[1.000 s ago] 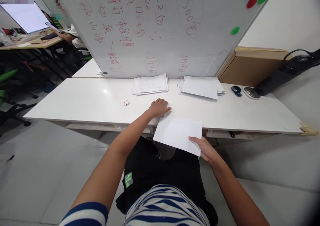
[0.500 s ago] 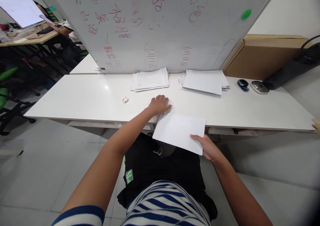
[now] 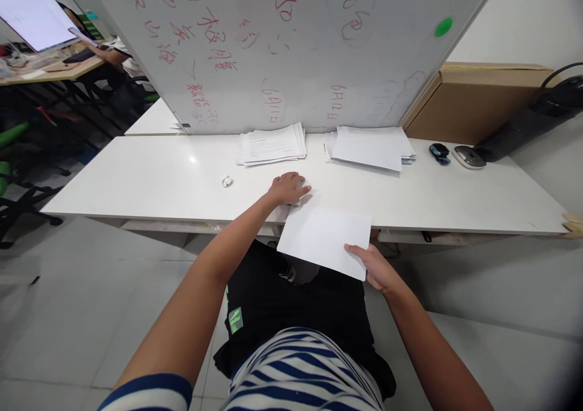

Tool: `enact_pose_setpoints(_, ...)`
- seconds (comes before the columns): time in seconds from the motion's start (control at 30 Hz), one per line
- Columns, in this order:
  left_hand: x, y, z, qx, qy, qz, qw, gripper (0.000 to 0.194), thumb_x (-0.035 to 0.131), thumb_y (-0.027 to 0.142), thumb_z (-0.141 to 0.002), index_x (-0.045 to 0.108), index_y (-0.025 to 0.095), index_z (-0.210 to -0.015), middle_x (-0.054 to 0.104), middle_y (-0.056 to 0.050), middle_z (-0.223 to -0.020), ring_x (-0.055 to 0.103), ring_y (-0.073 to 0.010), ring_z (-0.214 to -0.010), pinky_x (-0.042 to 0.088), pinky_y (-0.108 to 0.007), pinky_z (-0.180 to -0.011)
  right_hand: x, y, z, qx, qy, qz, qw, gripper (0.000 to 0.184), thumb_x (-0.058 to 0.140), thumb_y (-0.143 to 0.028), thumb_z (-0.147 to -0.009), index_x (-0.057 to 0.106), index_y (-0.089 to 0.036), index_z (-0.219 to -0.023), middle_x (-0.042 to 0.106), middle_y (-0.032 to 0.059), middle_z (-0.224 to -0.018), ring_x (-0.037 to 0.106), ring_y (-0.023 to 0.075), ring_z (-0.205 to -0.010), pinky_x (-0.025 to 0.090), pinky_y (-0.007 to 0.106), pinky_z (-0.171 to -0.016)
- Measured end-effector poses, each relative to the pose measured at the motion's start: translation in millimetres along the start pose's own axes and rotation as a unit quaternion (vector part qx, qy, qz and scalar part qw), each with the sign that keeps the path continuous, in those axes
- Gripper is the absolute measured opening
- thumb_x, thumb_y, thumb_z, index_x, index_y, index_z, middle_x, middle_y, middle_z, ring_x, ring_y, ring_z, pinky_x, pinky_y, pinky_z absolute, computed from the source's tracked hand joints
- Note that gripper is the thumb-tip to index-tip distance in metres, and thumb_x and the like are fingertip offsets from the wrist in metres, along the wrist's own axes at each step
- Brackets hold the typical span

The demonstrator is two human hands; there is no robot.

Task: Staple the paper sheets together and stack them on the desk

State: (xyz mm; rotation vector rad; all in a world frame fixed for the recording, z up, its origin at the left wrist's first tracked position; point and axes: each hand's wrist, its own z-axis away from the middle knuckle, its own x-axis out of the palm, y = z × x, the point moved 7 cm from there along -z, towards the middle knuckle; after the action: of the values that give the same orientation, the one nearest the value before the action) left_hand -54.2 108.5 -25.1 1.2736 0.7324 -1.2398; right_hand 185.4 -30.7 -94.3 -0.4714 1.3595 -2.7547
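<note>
My right hand [image 3: 377, 269] pinches a blank white sheet of paper [image 3: 321, 238] at its near right corner, thumb on top. The sheet extends past the desk's front edge over my lap. My left hand [image 3: 288, 188] is at the sheet's far left corner, palm down on the white desk [image 3: 155, 177], with curved fingers and the thumb pointing right. A small pale, greyish thing shows under its palm, mostly hidden. Behind my hands lie a stack of printed sheets [image 3: 273, 145] and, to the right, a stack with a blank sheet on top [image 3: 368, 149].
A whiteboard [image 3: 310, 65] with red writing stands along the desk's back edge. A small white ring-shaped thing [image 3: 226, 181] lies left of my left hand. At the right are a dark watch [image 3: 439, 153], a computer mouse [image 3: 469, 157], a cardboard box [image 3: 483, 104] and a black bottle [image 3: 532, 122].
The view has tilted down and shifted slightly. Both hands keep about the same place at the sheet; the left hand's thumb and palm have moved very little.
</note>
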Motion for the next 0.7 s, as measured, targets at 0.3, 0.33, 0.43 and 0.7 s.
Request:
enact_pose_setpoints(0.3, -1.9, 1.0, 1.6, 0.007, 0.005, 0.003, 1.0, 0.06, 0.019, 0.066, -0.088, 0.04, 0.031, -0.132, 0.03, -0.004, -0.151, 0.025, -0.0255, -0.138, 0.022, -0.048, -0.11, -11.9, -4.8, 11.0, -0.014, 0.032, 0.028, 0.999, 0.04, 0.071, -0.032, -0.074, 0.064, -0.015, -0.109, 0.071, 0.0092, -0.106, 0.069, 0.0254, -0.09, 0.054, 0.035, -0.083)
enact_pose_setpoints(0.33, -2.1, 1.1, 1.7, 0.007, 0.007, 0.003, 1.0, 0.06, 0.02, 0.066, -0.088, 0.04, 0.031, -0.132, 0.03, -0.005, -0.151, 0.025, -0.0252, -0.138, 0.023, -0.048, -0.11, -16.3, -7.6, 13.9, -0.018, 0.043, 0.036, 0.998, 0.039, 0.071, -0.032, -0.073, 0.065, -0.015, -0.108, 0.072, 0.0092, -0.105, 0.069, 0.0254, -0.09, 0.054, 0.035, -0.082)
enact_pose_setpoints(0.43, -2.0, 1.3, 2.0, 0.005, 0.007, 0.002, 1.0, 0.059, 0.021, 0.065, -0.088, 0.04, 0.031, -0.132, 0.03, -0.004, -0.151, 0.024, -0.0243, -0.138, 0.023, -0.048, -0.11, -35.7, -16.0, 22.1, -0.025, 0.081, 0.07, 0.994, 0.036, 0.072, -0.033, -0.071, 0.066, -0.015, -0.102, 0.073, 0.01, -0.1, 0.069, 0.0278, -0.088, 0.056, 0.037, -0.078)
enact_pose_setpoints(0.7, -1.0, 2.8, 2.4, 0.001, 0.004, -0.009, 1.0, 0.059, 0.027, 0.063, -0.088, 0.039, 0.027, -0.134, 0.028, -0.006, -0.151, 0.024, -0.027, -0.138, 0.023, -0.047, -0.11, -73.0, -54.0, 53.4, -0.133, 0.172, 0.122, 0.969, 0.048, 0.076, -0.046, -0.065, 0.066, -0.022, -0.106, 0.069, 0.0077, -0.11, 0.064, 0.0298, -0.101, 0.057, 0.036, -0.08)
